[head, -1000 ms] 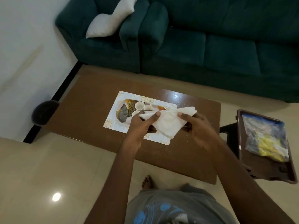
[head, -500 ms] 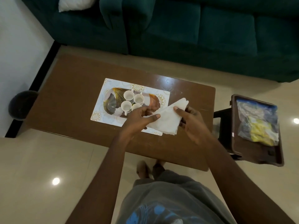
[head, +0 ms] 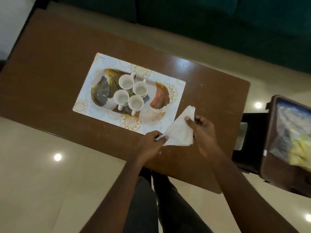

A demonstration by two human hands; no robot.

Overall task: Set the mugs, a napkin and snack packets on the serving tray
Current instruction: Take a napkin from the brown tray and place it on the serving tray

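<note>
White napkin (head: 179, 130) sits mid-frame, pinched by left hand (head: 149, 145) and right hand (head: 202, 130) fingers, just off the tray (head: 99, 91). Four mugs (head: 130, 94) are on it already. Snack packets (head: 292, 137) wait far right.

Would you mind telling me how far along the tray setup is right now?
Done: four white mugs stand clustered on the serving tray. In hand: the left hand and right hand both hold the folded white napkin over the table, beside the tray, not yet on it. Left: the snack packets lie on the side stand to the right.
</note>
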